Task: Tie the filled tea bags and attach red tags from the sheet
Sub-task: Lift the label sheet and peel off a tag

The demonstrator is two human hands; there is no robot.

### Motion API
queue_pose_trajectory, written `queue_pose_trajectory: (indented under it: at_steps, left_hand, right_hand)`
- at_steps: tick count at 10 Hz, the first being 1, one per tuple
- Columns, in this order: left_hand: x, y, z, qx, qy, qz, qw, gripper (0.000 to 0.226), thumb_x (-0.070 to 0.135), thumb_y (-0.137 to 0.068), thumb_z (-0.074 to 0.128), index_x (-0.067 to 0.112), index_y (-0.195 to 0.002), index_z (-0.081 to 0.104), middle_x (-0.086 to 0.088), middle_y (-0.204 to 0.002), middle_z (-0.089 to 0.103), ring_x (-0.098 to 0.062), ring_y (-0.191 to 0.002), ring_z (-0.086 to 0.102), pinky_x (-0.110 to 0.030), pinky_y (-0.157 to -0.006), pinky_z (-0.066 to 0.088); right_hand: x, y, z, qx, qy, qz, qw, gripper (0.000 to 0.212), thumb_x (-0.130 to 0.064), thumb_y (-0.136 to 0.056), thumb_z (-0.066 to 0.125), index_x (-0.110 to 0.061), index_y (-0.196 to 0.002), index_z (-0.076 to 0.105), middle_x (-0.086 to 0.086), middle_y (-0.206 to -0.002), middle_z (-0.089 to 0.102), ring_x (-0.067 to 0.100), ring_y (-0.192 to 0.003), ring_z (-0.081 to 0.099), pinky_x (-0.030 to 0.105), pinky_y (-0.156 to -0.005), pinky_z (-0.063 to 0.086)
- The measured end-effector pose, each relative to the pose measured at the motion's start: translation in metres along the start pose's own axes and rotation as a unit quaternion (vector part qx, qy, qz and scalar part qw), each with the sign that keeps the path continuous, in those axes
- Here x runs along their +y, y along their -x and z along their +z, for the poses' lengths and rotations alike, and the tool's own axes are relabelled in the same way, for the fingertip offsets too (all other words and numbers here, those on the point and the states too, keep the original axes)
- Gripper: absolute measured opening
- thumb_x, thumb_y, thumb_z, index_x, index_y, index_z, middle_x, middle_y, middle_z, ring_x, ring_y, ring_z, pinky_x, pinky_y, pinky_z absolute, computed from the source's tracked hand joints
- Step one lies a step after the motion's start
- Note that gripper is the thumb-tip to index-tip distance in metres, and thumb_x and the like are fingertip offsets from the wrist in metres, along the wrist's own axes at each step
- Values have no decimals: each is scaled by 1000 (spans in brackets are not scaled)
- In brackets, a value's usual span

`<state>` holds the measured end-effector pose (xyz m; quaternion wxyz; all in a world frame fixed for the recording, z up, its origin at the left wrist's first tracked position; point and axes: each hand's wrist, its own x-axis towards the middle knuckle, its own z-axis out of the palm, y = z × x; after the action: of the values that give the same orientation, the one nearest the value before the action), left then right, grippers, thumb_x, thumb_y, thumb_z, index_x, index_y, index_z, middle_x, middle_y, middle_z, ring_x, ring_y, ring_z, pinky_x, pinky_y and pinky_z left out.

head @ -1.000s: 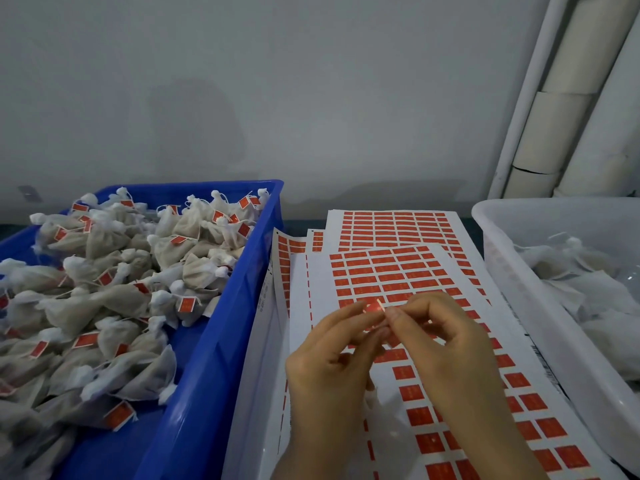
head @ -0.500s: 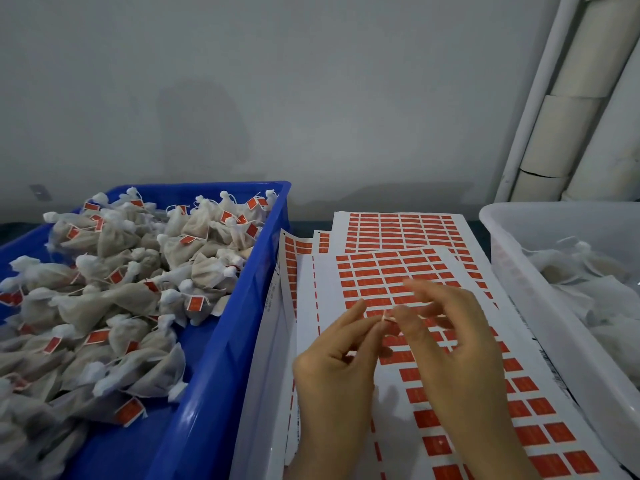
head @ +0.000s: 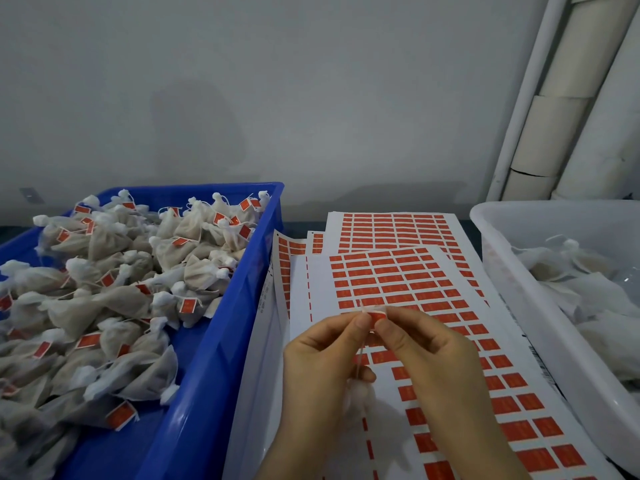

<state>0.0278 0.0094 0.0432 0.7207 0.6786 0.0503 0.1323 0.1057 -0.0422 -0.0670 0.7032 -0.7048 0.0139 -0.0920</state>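
Together, left hand (head: 320, 355) and right hand (head: 429, 355), grip pinching red tag (head: 378, 312) (print unreadable).

Left hand (head: 325, 362) and right hand (head: 429, 355) raised together, each fingertip grip pinching closed

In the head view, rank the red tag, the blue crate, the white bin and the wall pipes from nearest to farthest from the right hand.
From the right hand:
1. Red tag, pinched at its fingertips.
2. White bin, on the right.
3. Blue crate, on the left beyond the left hand; close to the bin's rank.
4. Wall pipes, far back at upper right.
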Motion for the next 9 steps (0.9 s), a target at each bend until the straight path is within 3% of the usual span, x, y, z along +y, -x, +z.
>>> queue_pose_trajectory:
  at_steps: [1, 2, 4, 6, 7, 9]
  left_hand:
    - [-35, -23, -2, -129, 50, -45, 989, 44, 9, -87, 49, -33, -102, 47, -39, -115, 47, -1, -74, 47, -11, -56, 42]
    - [-61, -44, 2, -81, 125, -96, 984, 34, 32, -62, 65, 7, -85, 74, -6, -82, 74, -23, -75, 70, -21, -48, 48]
    - [-71, -49, -2, -73, 123, -97, 985, 32, 45, -55, 69, 24, -77, 77, -2, -84, 74, -19, -74, 71, -21, -47, 49]
    - [-74, -50, -4, -59, 107, -67, 990, 25, 38, -62, 67, 19, -76, 75, 2, -80, 74, -17, -72, 70, -19, -47, 48]
    - [-74, -48, -2, -42, 84, -27, 995, 28, 38, -69, 64, 15, -83, 69, 6, -82, 73, -16, -71, 69, -19, -51, 50]
    - [-77, -45, 0, -35, -1, 88, 996, 6, 27, -81, 62, 21, -82, 64, 7, -79, 70, -19, -76, 67, -19, -55, 53]
  right_hand:
    - [-26, 11, -20, 2, 107, -58, 993, 66, -53, -83, 31, -11, -132, 44, 5, -125, 56, 20, -121, 48, 35, -97, 44]
    - [-42, 15, -48, 35, 79, -75, 993, 18, -45, -63, 60, -45, -81, 58, -45, -68, 57, -27, -76, 52, -4, -54, 37]
    - [-36, 15, -46, 41, 117, -103, 987, 20, -44, -62, 62, -51, -79, 54, -51, -66, 51, -32, -76, 47, -7, -54, 34]
    - [-40, 15, -45, 40, 69, -96, 992, 12, -44, -64, 59, -41, -75, 61, -42, -67, 59, -23, -75, 56, -4, -53, 37]
    - [-40, 16, -40, 68, 60, -101, 991, 11, -43, -67, 57, -36, -73, 62, -38, -67, 61, -19, -74, 58, -3, -53, 38]
    - [-37, 18, -34, 105, 40, -112, 987, 12, -45, -71, 53, -38, -79, 60, -41, -75, 60, -19, -80, 57, -1, -55, 40]
